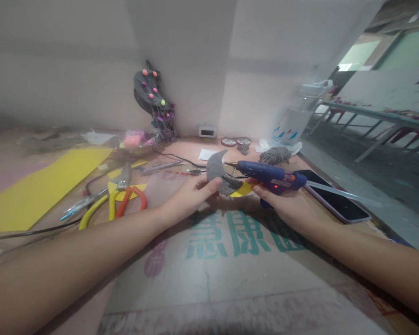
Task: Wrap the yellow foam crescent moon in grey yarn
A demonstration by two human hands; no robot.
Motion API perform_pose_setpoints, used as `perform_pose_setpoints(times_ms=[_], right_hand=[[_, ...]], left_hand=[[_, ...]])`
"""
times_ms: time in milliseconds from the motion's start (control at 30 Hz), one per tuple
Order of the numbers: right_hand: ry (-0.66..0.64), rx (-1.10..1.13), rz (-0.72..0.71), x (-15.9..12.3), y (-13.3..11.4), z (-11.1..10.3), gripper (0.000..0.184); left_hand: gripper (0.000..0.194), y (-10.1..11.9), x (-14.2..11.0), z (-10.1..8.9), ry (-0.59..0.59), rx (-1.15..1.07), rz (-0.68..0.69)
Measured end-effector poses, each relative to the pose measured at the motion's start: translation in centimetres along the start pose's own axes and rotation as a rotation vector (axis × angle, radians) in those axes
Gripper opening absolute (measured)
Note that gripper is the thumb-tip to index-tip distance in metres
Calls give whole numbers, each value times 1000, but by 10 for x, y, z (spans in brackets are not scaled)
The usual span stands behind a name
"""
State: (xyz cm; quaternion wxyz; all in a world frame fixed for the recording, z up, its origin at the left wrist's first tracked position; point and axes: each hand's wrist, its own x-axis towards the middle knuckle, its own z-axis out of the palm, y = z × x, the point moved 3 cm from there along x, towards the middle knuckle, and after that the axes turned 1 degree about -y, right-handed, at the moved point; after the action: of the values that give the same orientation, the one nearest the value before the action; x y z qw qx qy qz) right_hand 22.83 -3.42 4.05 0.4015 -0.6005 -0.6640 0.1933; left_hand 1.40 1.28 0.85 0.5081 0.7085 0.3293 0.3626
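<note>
Between the thumb and fingers of my left hand (205,190) is a crescent wrapped in grey yarn (216,167), its upper tip pointing up and right. A yellow piece (242,190) shows along its lower right end. My right hand (274,197) is closed around a blue hot glue gun (261,170) with a red light lit. The gun's nozzle points left, close to the inner edge of the crescent; whether they touch I cannot tell. A clear glue stick (342,191) sticks out of the gun's back.
Pliers (125,186), scissors with yellow handles (94,211) and a yellow sheet (49,186) lie left. A finished-looking grey crescent with pompoms (148,90) leans on the wall. Grey yarn (275,156), a phone (338,195) and a plastic jug (291,121) stand right.
</note>
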Motion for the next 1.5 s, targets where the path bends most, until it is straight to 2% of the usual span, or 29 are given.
perform_pose_setpoints(times_ms=[100,233,433,500,567,633,833,967,1067,1200,1300,1400,1500], right_hand=[[-27,34,7,1,4,4,19],[-131,111,-17,1,5,11,25],[-115,42,-50,0,8,10,20],[-165,4,-55,0,13,9,23],[-200,-28,-93,0,16,8,25],[-179,-59,-149,0,17,5,28],[-76,-88,-234,-4,8,3,27],[-101,-3,-140,-1,12,5,30],[-66,-25,-49,1,16,4,30],[-65,-43,-62,-1,16,2,27],[-74,-25,-62,-4,15,3,28],[-62,-22,-117,-7,10,3,26],[-129,-38,-181,-10,5,3,26]], left_hand=[[34,2,0,-3,69,49,-18],[31,5,0,-10,268,118,-14],[29,3,2,-13,297,152,8],[26,2,3,-13,314,145,11],[23,1,3,-14,341,127,21],[21,0,3,-15,366,96,32],[21,-6,5,-12,302,-11,-18],[14,-1,5,-6,246,-128,-66],[12,1,4,-1,177,-159,-98],[16,0,2,1,81,-65,-53],[25,1,3,-2,136,-44,-9],[32,4,4,-3,173,-92,-28],[36,5,4,-2,169,-104,-37]])
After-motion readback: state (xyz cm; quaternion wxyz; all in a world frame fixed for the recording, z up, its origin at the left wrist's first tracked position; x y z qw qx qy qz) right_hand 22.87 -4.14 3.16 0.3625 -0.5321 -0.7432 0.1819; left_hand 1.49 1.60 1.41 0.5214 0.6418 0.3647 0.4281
